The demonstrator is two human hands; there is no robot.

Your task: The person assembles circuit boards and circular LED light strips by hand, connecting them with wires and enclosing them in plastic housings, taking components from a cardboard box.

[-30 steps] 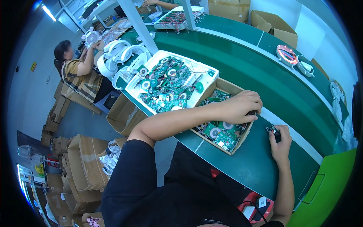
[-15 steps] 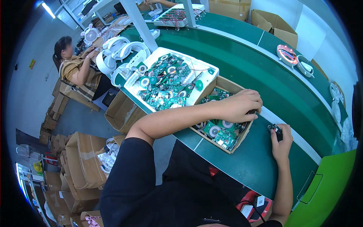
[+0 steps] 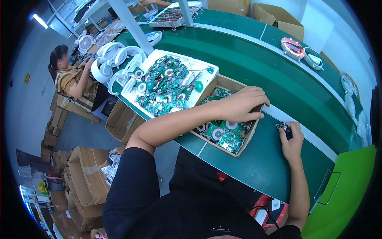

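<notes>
Head view: right hand pinches a black part; left hand, grip hidden, bends over the box that keeps boards together.

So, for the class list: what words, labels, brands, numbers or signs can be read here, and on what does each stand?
No text can be read.
Yellow sign on the wall: dark marks, too small to read.
White block: a small dark square, no legible words.
Black shirt: small pale mark, too small to make out.
Boards and black part in the right hand: no legible print.
</notes>
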